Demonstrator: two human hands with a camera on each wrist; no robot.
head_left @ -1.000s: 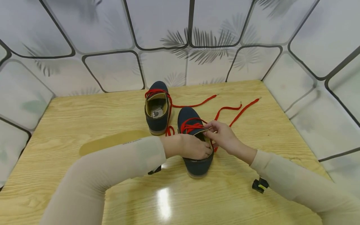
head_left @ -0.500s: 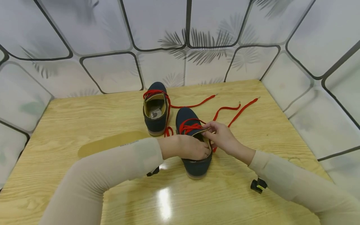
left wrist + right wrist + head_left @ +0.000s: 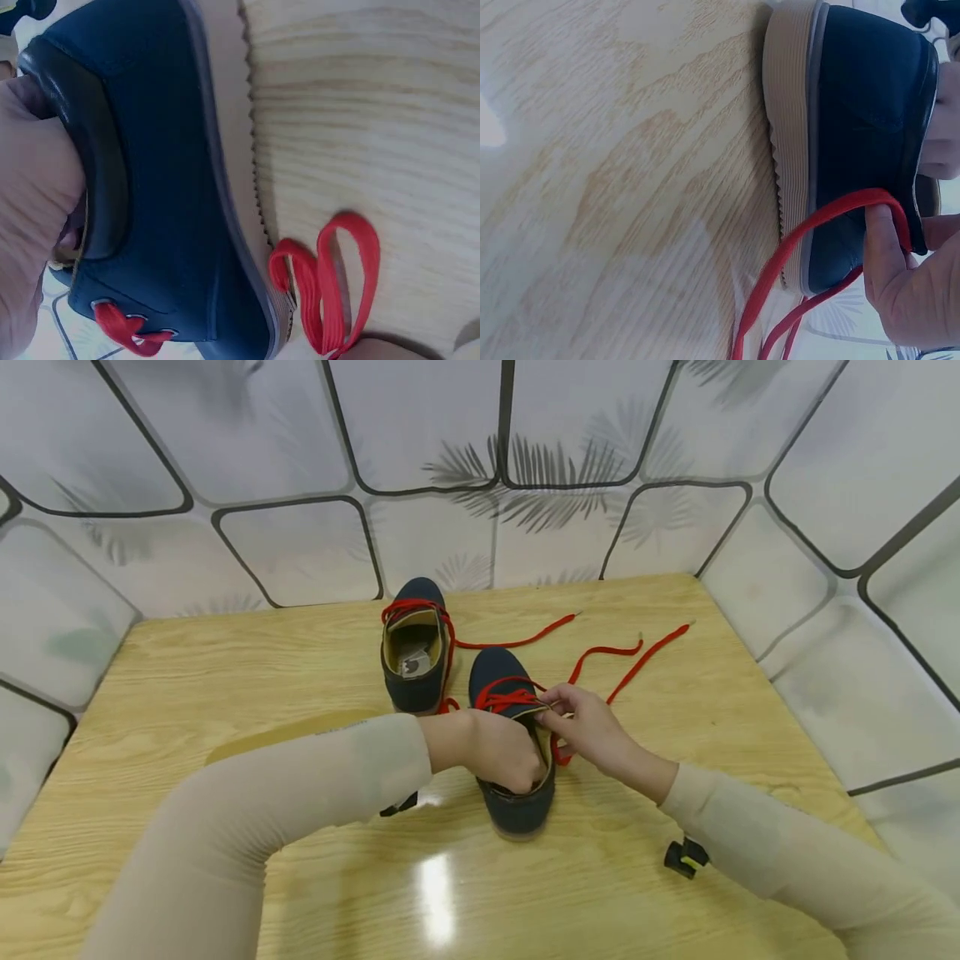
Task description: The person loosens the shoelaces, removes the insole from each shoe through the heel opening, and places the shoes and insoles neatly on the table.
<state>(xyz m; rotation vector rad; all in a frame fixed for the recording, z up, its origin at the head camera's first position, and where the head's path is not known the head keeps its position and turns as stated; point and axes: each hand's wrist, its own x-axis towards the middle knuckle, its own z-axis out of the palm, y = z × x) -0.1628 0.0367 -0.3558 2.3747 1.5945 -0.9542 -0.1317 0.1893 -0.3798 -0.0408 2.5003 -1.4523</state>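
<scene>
The nearer navy shoe (image 3: 498, 670) stands on the table, toe toward the back wall, with red laces (image 3: 510, 698) across its front. My left hand (image 3: 502, 747) reaches down into its opening; the fingertips are hidden inside. From the left wrist view, the left hand (image 3: 30, 180) goes in past the padded collar (image 3: 94, 150). My right hand (image 3: 588, 722) pinches the shoe's right opening edge near the eyelets. In the right wrist view, a red lace (image 3: 817, 217) loops over the finger of the right hand (image 3: 922, 292) and hangs down the shoe's side.
Behind and left stands the other navy shoe (image 3: 412, 692), also with red laces. A tan insole (image 3: 277, 735) lies on the wooden table (image 3: 187, 668), partly hidden under the left sleeve. Loose lace ends (image 3: 652, 653) trail to the right. Patterned fabric walls (image 3: 435, 535) border the table.
My left hand has shifted slightly left and turned within the shoe's opening, with its fingers now more hidden. The left forearm covers more of the insole. The right hand keeps its pinch.
</scene>
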